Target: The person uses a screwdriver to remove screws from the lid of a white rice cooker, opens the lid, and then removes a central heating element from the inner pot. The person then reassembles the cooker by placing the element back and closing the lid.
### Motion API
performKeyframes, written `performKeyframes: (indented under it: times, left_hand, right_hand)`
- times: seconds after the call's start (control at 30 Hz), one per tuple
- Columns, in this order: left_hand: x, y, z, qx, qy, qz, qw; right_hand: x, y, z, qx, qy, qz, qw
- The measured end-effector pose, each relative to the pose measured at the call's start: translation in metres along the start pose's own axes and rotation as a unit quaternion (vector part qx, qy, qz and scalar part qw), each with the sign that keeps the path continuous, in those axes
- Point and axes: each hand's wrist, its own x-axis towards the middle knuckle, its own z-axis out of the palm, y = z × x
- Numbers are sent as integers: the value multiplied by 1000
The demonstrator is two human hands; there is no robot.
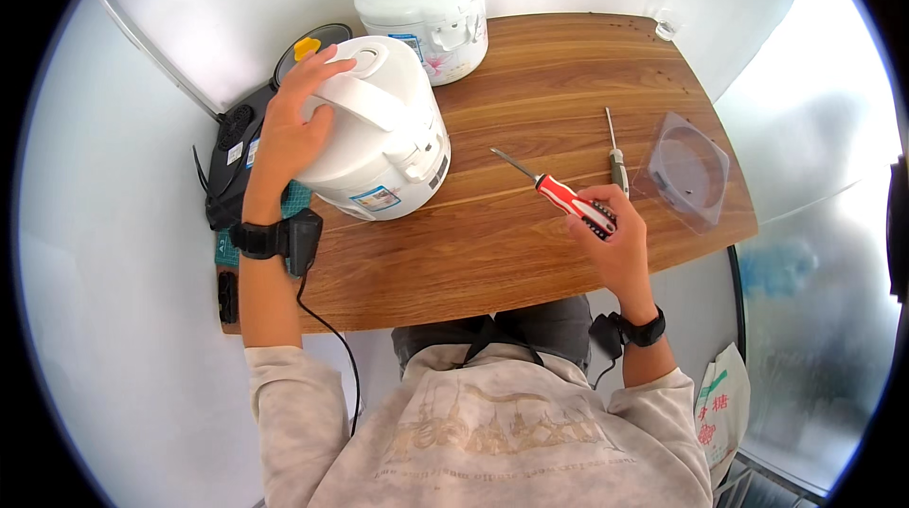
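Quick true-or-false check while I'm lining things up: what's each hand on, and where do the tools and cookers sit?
1. The right hand holds a red-and-white screwdriver. True.
2. The left hand holds a pair of pliers. False: it touches the near white cooker.
3. A second screwdriver lies on the wooden table. True.
4. The clear plastic tray lies between the cookers. False: it lies toward the table's right edge.
5. Another white cooker stands farther back. True.
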Motion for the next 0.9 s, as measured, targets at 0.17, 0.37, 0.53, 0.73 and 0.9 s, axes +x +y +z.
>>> performKeyframes:
  times: [0.17,0.37,0.53,0.73,0.9]
  left_hand:
    - [-4,42,-19,64,36,-16,997]
    - [-15,114,11,154,-84,160,971]
    - [-14,107,35,288,-97,218,927]
    - [-15,104,43,310,-99,208,922]
    - [-13,111,48,345,-80,214,910]
  right_hand:
    - [2,23,5,-159,48,-120,979]
    - [2,38,13,-132,18,-106,985]
    - [2,43,14,-134,25,-111,984]
    - [1,47,14,-131,14,-115,985]
    - [0,50,16,-126,1,-107,986]
